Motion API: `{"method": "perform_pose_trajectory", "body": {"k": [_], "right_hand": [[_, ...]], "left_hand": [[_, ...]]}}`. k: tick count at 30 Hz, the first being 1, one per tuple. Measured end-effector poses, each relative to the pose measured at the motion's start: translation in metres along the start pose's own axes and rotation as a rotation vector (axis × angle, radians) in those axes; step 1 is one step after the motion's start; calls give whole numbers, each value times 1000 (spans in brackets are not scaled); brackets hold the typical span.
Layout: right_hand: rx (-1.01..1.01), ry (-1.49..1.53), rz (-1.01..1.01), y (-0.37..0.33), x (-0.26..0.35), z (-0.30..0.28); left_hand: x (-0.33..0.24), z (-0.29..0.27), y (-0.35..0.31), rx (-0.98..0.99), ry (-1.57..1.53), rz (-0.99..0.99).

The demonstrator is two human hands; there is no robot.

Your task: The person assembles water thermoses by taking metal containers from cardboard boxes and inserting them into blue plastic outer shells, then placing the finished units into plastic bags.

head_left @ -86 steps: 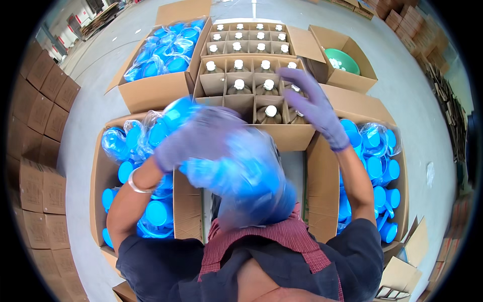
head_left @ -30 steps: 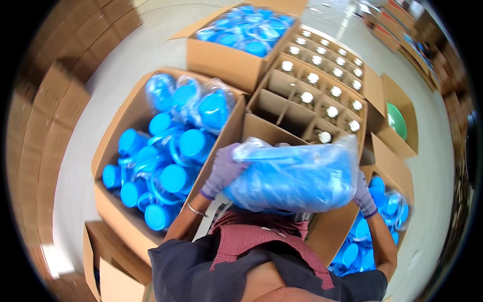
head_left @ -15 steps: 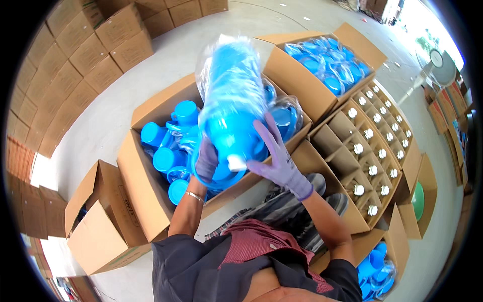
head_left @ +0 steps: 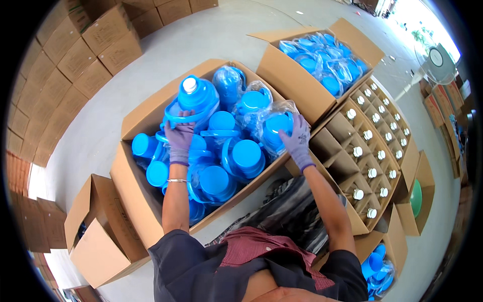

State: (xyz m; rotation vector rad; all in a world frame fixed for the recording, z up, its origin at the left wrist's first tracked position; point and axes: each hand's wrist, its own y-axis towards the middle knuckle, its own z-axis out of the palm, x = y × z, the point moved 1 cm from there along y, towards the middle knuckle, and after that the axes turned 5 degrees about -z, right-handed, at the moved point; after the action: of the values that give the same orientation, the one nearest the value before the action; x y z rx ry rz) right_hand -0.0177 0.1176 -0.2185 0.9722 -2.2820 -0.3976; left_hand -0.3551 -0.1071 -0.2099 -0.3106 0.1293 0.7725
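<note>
A large open cardboard box (head_left: pixel 132 183) in front of me is packed with blue plastic lidded containers (head_left: pixel 215 179), some wrapped in clear bags. My left hand (head_left: pixel 179 140), in a purple glove, grips the handle ring of a blue jug with a white cap (head_left: pixel 196 96) at the far side of the box. My right hand (head_left: pixel 297 140), also gloved, rests on a bagged blue container (head_left: pixel 274 126) at the box's right edge.
A divided carton (head_left: pixel 338 132) of white-capped bottles (head_left: pixel 371 172) stands to the right. Another box (head_left: pixel 297 85) of bagged blue parts lies beyond. An open box (head_left: pixel 95 236) sits at lower left, stacked cartons (head_left: pixel 65 55) at upper left, a green lid (head_left: pixel 415 197) at right.
The bagged bundle of blue containers I held up has come down into the big box. My hands have moved apart onto separate pieces, and my view has swung left.
</note>
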Motion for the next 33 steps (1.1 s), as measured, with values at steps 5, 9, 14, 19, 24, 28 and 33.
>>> {"method": "perform_pose_trajectory", "body": {"k": [5, 9, 14, 19, 24, 28, 33], "right_hand": [[238, -246, 294, 21, -14, 11], [314, -192, 312, 19, -14, 14], [-18, 510, 159, 60, 17, -88], [-57, 969, 222, 71, 109, -250], [-191, 146, 125, 5, 118, -401], [-513, 222, -314, -22, 110, -440], [-274, 676, -394, -33, 77, -401]], "left_hand": [[2, -35, 26, -100, 235, -97], [57, -22, -5, -35, 635, 7], [109, 34, -50, 510, 1501, 259], [168, 91, -75, 528, 1453, 529], [186, 207, -95, 699, 1456, 550], [223, 265, -156, 1004, 1292, 58], [286, 210, -198, 890, 676, -1027]]}}
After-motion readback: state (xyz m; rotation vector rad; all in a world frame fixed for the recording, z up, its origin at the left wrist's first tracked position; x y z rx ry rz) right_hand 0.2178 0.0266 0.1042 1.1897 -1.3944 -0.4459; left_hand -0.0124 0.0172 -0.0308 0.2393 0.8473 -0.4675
